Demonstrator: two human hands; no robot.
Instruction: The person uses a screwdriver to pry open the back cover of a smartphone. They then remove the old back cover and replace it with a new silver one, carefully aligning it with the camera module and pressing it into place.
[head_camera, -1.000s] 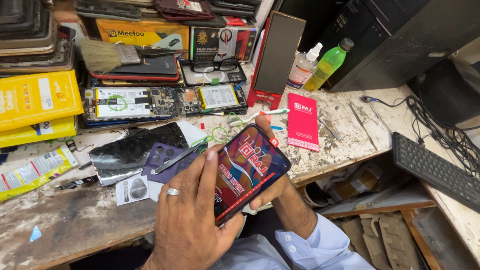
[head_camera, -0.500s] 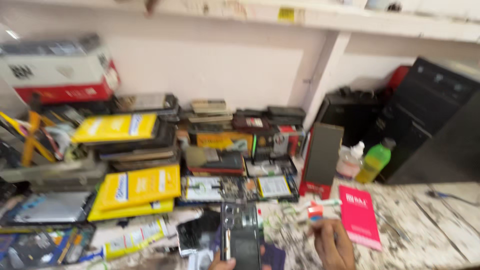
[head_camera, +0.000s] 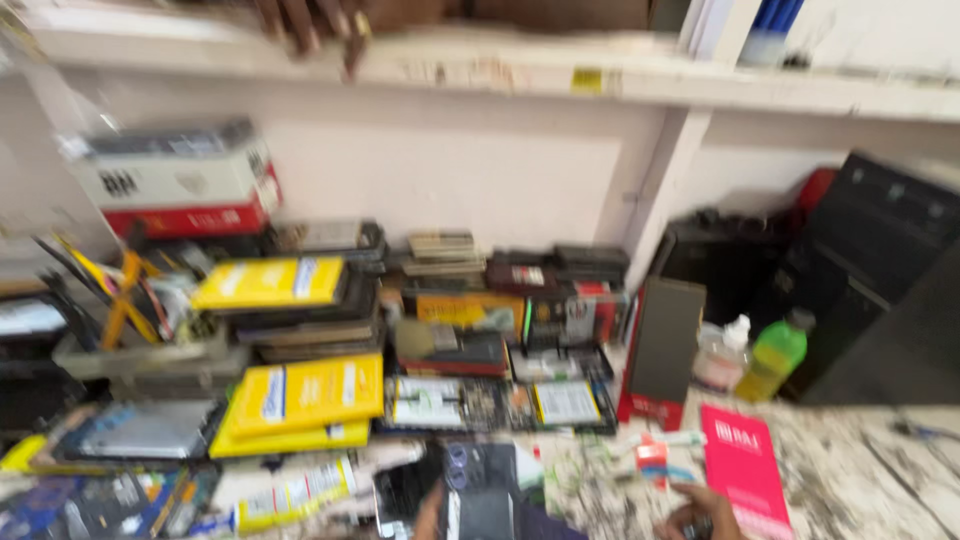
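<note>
Head view: left fingers (head_camera: 432, 505) grip a dark phone (head_camera: 484, 500); right fingers (head_camera: 695, 508) beside a pink booklet (head_camera: 745, 465).

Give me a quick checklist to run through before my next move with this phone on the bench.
1. Phone in view: ok, at the bottom edge, dark back facing up.
2. Left hand on the phone: cannot tell, only a sliver shows.
3. Right hand free: ok, it rests on the bench beside the pink box.
4. Green bottle upright: ok.
5. Picture sharp enough for small parts: not ok, blurred.
</note>
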